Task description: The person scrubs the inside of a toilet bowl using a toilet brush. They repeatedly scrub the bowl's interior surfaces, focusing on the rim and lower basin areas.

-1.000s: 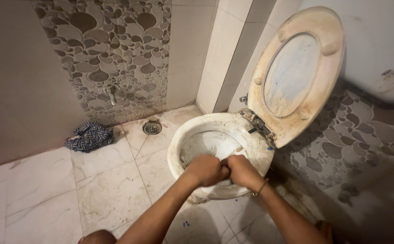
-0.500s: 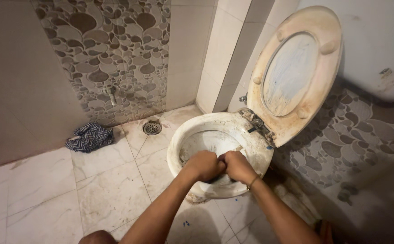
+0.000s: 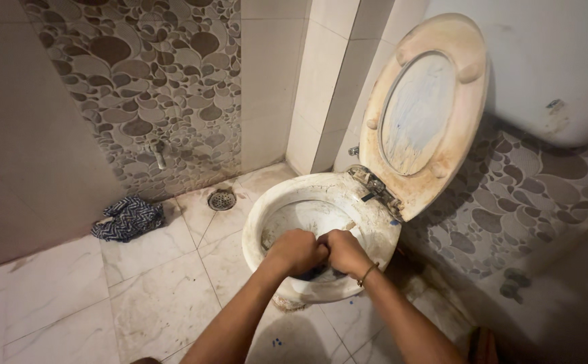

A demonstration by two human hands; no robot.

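While both fists press a dark scrubbing pad (image 3: pixel 317 272) on the near inner rim of the toilet bowl (image 3: pixel 270 202), centre frame, left hand (image 3: pixel 297 252) and right hand (image 3: pixel 343 251) are clenched tight around it. Rim, raised seat (image 3: pixel 423 108) look heavily stained: scrubbing seems early. Striped rag (image 3: pixel 127 218) lies left on floor.
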